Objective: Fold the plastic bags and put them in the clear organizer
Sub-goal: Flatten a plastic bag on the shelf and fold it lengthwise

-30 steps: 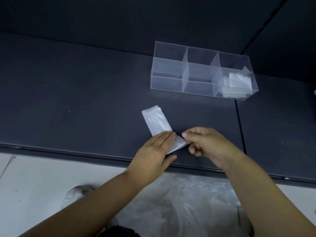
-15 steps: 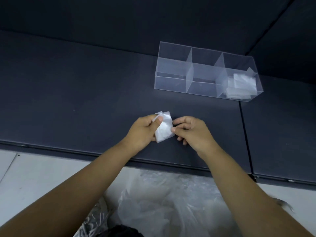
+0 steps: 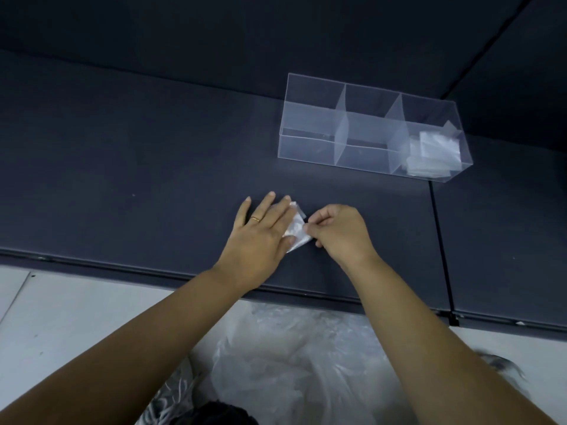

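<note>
A small folded white plastic bag [image 3: 297, 231] lies on the dark table [image 3: 122, 167] near its front edge. My left hand [image 3: 260, 234] lies flat on the bag's left part with straight, spread fingers. My right hand [image 3: 340, 231] pinches the bag's right edge between thumb and curled fingers. The clear organizer [image 3: 310, 124] with three compartments stands at the back right. Its right compartment holds folded bags [image 3: 435, 151]; the other two hold nothing.
A heap of crumpled clear plastic bags [image 3: 294, 363] lies below the table's front edge, between my forearms. A seam [image 3: 441, 240] splits the table to the right of my hands. A dark wall rises behind the organizer.
The long folded strip has been folded up into a small packet. My left hand went from gripping the packet to lying flat on it; my right hand still pinches its edge.
</note>
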`<action>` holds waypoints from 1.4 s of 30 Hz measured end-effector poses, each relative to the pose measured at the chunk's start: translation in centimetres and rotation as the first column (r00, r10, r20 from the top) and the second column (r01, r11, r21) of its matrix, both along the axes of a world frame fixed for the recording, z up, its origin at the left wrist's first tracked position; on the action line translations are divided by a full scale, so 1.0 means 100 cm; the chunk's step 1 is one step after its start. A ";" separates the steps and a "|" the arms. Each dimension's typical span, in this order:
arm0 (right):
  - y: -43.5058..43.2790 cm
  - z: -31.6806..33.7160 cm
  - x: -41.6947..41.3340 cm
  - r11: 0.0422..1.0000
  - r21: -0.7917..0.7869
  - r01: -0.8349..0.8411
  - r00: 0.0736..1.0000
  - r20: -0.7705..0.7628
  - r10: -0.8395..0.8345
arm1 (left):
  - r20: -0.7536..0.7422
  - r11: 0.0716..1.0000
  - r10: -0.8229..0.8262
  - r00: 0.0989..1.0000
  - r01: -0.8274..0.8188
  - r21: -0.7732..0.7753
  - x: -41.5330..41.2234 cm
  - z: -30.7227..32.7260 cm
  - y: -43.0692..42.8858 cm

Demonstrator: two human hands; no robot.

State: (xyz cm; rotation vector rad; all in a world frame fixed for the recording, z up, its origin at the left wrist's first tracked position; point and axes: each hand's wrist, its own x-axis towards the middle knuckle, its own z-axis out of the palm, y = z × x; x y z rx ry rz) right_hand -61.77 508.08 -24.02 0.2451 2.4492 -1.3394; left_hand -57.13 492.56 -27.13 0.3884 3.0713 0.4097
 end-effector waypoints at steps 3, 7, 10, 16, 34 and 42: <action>-0.003 0.000 0.006 1.000 -0.005 0.008 1.000 -0.020 -0.008 | 0.092 0.994 0.065 0.994 -0.056 -0.098 0.001 -0.008 -0.006; -0.007 -0.004 0.023 0.976 0.204 -0.070 0.990 -0.106 0.093 | 0.134 0.991 0.065 0.989 -0.048 -0.126 -0.001 -0.009 -0.005; -0.006 -0.004 0.027 0.955 0.293 -0.042 0.986 -0.144 0.088 | 0.158 0.987 0.095 0.983 -0.073 -0.140 0.000 -0.008 -0.005; -0.008 -0.001 0.025 0.993 0.112 0.030 0.988 -0.157 -0.012 | 0.249 0.989 0.150 0.957 -0.144 -0.043 0.003 -0.002 0.000; 0.097 0.057 -0.011 0.925 -0.371 0.078 0.996 0.079 -0.052 | 0.503 0.124 -0.040 0.863 -0.495 0.860 -0.059 0.076 0.069; 0.182 0.055 -0.126 0.904 -0.053 0.425 0.883 -0.195 -0.426 | -0.136 0.935 0.105 0.985 -0.051 0.352 -0.102 0.058 0.060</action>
